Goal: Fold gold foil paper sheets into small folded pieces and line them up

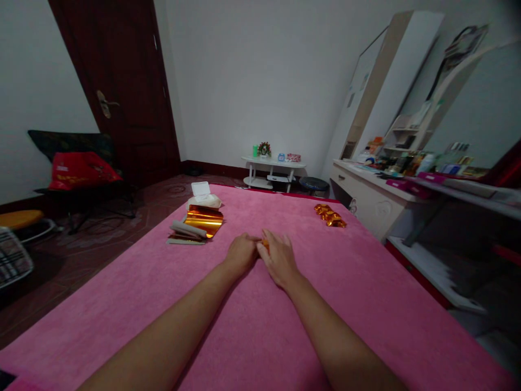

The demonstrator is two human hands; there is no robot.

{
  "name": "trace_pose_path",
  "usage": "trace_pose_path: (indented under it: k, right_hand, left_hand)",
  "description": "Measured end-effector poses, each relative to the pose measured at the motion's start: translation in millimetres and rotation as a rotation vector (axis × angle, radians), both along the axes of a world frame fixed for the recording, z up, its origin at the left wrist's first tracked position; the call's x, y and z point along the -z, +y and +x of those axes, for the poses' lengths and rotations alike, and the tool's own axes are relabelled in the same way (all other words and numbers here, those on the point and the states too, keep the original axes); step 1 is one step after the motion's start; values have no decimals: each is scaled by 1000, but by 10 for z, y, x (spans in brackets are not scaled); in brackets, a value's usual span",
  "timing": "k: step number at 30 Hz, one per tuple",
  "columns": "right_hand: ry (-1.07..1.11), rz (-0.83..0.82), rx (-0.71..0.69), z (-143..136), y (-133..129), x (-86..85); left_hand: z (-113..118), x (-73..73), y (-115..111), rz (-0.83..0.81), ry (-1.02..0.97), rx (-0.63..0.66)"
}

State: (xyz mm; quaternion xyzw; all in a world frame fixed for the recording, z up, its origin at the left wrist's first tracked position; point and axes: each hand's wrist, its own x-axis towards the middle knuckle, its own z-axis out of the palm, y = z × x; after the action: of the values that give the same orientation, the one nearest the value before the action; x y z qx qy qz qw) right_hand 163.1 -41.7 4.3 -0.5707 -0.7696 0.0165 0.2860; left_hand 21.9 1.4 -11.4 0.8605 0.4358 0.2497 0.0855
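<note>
Over the middle of the pink-covered table (244,336), both my hands meet at a small piece of gold foil paper (266,244), mostly hidden by the fingers. My left hand (243,252) pinches its left side, fingertips closed. The thumb and fingers of my right hand (280,257) close over it from the right. To the left lie curled gold foil sheets (205,218) with grey backs, some rolled at the edge. Several folded gold foil pieces (330,216) sit in a loose row at the far right.
Behind the foil sheets stands a white packet (205,201) with its lid (200,188) raised. Beyond the table is a low white stand (273,162). A cluttered dresser (370,187) flanks the right, and a chair with a red bag (83,170) the left.
</note>
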Motion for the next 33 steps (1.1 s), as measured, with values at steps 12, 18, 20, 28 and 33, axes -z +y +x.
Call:
trace_pose_path:
  k: [12, 18, 20, 28, 33]
  right_hand:
    - [-114, -181, 29, -90, 20, 92]
    - [-172, -164, 164, 134, -16, 56]
    - [-187, -153, 199, 211, -22, 52]
    - [-276, -36, 369, 241, -55, 54]
    - [-287, -76, 193, 218, -24, 104]
  left_hand:
    - [-4, 17, 21, -21, 15, -13]
    - [-5, 38, 0, 20, 82, -26]
    - [-3, 42, -1, 30, 97, -33]
    - [22, 48, 21, 48, 140, -41]
    - [24, 50, 11, 47, 133, -48]
